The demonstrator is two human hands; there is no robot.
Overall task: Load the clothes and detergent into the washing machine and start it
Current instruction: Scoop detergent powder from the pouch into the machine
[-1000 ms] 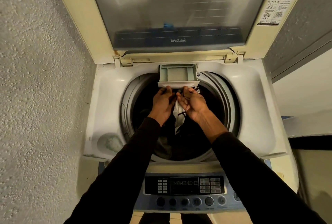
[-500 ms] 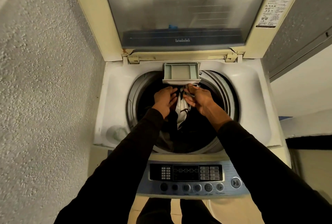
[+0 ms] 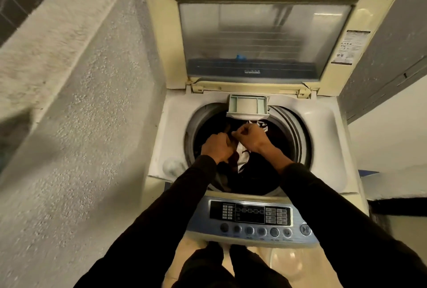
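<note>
The left hand [image 3: 218, 148] and right hand [image 3: 250, 136] both hover over the drum [image 3: 298, 135], fingers curled on something small, too blurred to identify. The drum holds dark clothes [image 3: 251, 179]; behind the hands, the drawer [image 3: 248, 108] juts out.

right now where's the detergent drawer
In the head view the detergent drawer sticks out at the drum's far rim, below the raised lid, just beyond the right hand.

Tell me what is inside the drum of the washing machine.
Dark clothes and one white patterned garment lie in the drum. Both hands, left and right, cover the middle, and the bottom is hidden.
</note>
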